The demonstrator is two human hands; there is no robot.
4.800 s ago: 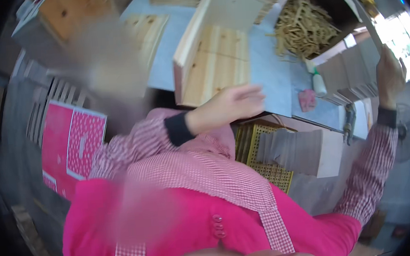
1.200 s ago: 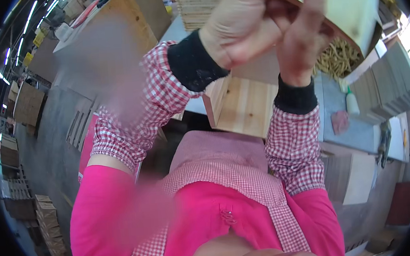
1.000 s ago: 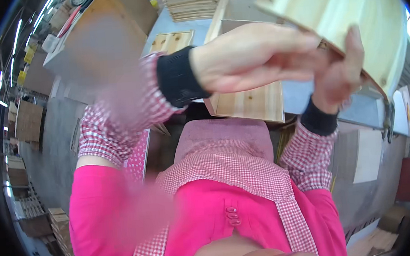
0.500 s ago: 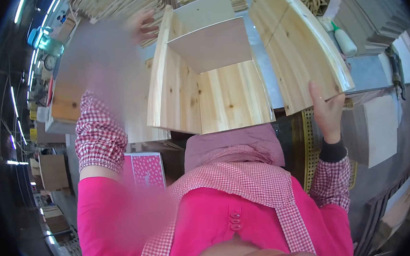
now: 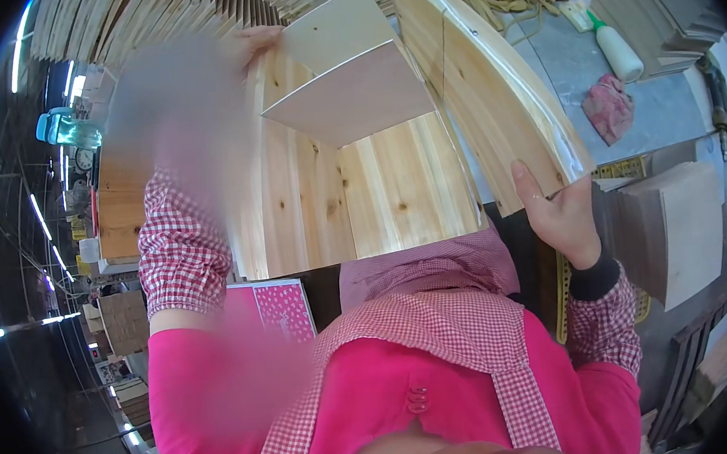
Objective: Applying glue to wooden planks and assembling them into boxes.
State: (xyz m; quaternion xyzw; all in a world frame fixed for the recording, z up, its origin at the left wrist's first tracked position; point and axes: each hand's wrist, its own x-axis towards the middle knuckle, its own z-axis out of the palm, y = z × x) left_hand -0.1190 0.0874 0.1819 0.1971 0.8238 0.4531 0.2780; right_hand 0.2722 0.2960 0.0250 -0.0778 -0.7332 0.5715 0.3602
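Note:
A pale pine box (image 5: 403,185), with a thin divider (image 5: 362,95) across it, sits tilted in front of me on the bench edge. Its left side panel (image 5: 302,202) is in place. At the far end of that panel, my left hand (image 5: 257,42) has its fingers closed over the corner; a blurred patch hides most of this hand. My right hand (image 5: 563,218) grips the near end of a separate-looking pine panel (image 5: 489,80), thumb on its face. The panel leans along the box's right side, its far end close to the box and its near end slightly apart.
On the bench (image 5: 662,110) at right lie a white glue bottle (image 5: 619,51) with a green tip, a crumpled pink cloth (image 5: 609,109) and an air nailer-like tool (image 5: 719,105). Stacked thin boards (image 5: 142,22) stand at far left. A pink patterned booklet (image 5: 285,310) lies near my lap.
The right panel has moved left, closer to the box. My left hand, spread beside the box before, now closes on its far left corner. The box has turned and shifted slightly nearer.

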